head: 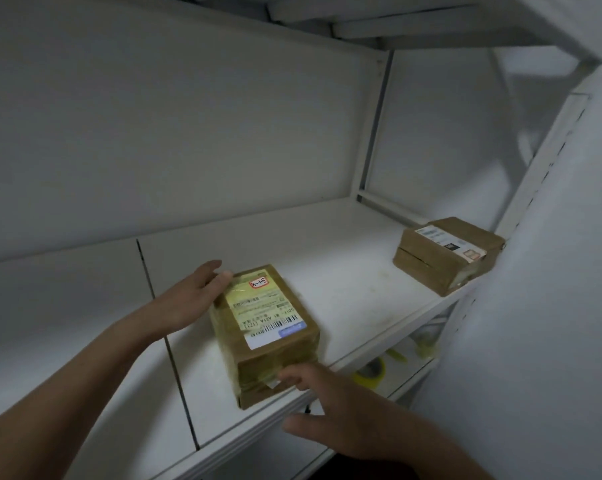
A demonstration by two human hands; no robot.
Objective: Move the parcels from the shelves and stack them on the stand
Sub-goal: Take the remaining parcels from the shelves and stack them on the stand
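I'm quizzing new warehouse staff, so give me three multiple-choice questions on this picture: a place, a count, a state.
1. Where does the far parcel sit? A right end of the shelf B upper shelf C floor
2. How many parcels are on that shelf? A one B two C four
3. The near parcel is: A untouched B cut open C touched by both hands
Answers: A, it sits beside the right upright; B, two brown boxes show; C, left hand and right hand touch it.

On the near parcel (268, 327), the label (258, 311) is printed "B1 A21A (121)". A handwritten sticker (260, 282) appears to read "3-1-8". Print on the far parcel (427, 268) cannot be read.
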